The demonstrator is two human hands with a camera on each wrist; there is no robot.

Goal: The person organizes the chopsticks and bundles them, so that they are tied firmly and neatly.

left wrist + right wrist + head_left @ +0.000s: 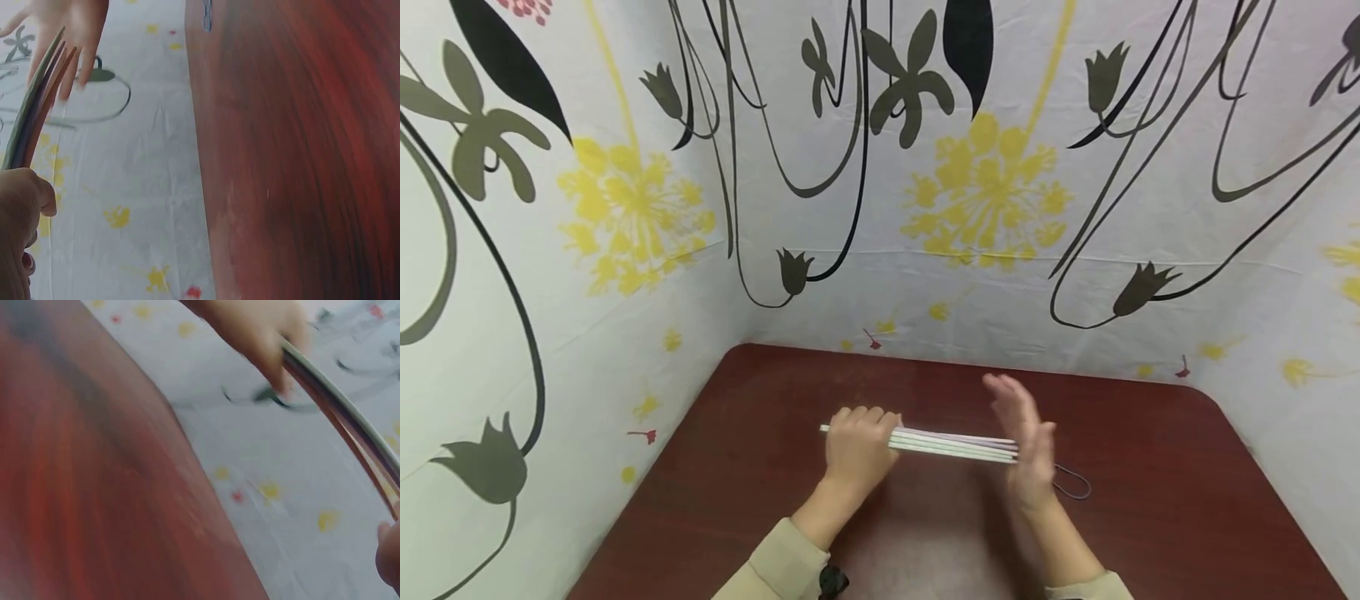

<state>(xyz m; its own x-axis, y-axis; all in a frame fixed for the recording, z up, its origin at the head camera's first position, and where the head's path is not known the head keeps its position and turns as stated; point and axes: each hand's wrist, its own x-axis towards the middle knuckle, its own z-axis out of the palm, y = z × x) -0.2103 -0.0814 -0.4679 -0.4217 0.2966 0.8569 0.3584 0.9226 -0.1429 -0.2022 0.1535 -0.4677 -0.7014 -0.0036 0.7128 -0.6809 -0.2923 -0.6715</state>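
My left hand [859, 446] grips a bundle of thin, pale sticks [955, 445] near one end, with a short tip poking out past the fist. The bundle lies nearly level above the table. At its other end my right hand [1030, 442] is held upright with straight fingers, its palm facing the stick ends. In the left wrist view, the sticks [39, 103] show green, purple and orange-brown tones and fan slightly apart towards the right hand [70, 37]. The right wrist view catches the left hand [262, 334] around the far end of the bundle.
A thin grey cord loop [1072, 483] lies on the dark red table [760, 417], just right of the right hand. Floral-patterned cloth [850, 208] hangs behind the table and along both sides. A small black object [832, 581] sits at the left sleeve's cuff.
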